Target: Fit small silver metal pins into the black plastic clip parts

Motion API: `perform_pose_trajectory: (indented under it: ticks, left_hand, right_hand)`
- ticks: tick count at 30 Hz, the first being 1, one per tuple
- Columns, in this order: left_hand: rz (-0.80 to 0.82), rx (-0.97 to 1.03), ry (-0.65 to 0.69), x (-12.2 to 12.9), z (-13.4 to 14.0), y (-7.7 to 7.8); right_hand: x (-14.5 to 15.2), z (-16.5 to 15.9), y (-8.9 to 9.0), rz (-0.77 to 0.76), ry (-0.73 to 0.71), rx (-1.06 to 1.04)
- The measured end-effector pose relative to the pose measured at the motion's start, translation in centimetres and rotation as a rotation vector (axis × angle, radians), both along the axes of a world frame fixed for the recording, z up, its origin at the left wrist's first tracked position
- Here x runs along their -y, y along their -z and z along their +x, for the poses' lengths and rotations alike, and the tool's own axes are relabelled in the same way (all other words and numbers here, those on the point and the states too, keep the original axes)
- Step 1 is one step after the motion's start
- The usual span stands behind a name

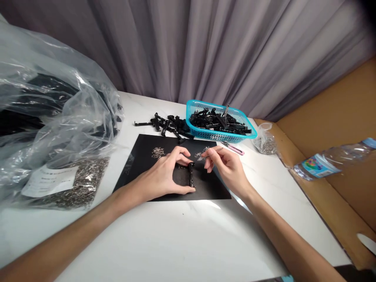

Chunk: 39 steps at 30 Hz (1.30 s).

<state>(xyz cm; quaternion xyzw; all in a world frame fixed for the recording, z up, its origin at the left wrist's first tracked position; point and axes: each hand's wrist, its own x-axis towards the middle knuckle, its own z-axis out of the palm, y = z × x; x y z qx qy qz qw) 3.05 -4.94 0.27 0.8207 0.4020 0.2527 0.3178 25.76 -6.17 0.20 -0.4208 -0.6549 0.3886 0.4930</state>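
My left hand (167, 172) grips a narrow black plastic part (191, 174) by its two ends, thumb at the near end and fingers at the far end. Pinched in my right hand (225, 162) is a thin metal tool (210, 155), its pale tip pointing left, just above and apart from the black part; its exact kind is unclear. Both hands are over a black mat (132, 168). On it lie a pile of small metal pieces (158, 152) beyond my left hand and a smaller cluster of metal pieces (202, 152) beyond the tool's tip.
Loose black parts (167, 125) lie beside a blue basket (220, 137) full of similar ones. A pink-handled tool (233, 148) and a small bag (266, 143) are at right, near a plastic bottle (320, 166). Large clear bags (70, 117) and a labelled bag of metal pieces (88, 180) occupy the left.
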Motion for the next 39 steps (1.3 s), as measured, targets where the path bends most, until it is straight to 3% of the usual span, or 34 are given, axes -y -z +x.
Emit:
perform_pose_trajectory:
  ticks: [7, 32, 39]
  left_hand:
    - [-0.007, -0.008, -0.005, 0.1, 0.0, 0.1]
    - [0.002, 0.017, 0.001, 0.0, 0.1, -0.3]
    - [-0.006, 0.032, -0.022, 0.4, -0.3, 0.1]
  right_hand:
    - [0.0, -0.8, 0.7, -0.065, -0.066, -0.061]
    - [0.8, -1.4, 0.9, -0.057, -0.057, -0.011]
    - [0.6, -0.6, -0.4, 0.229, 0.238, 0.168]
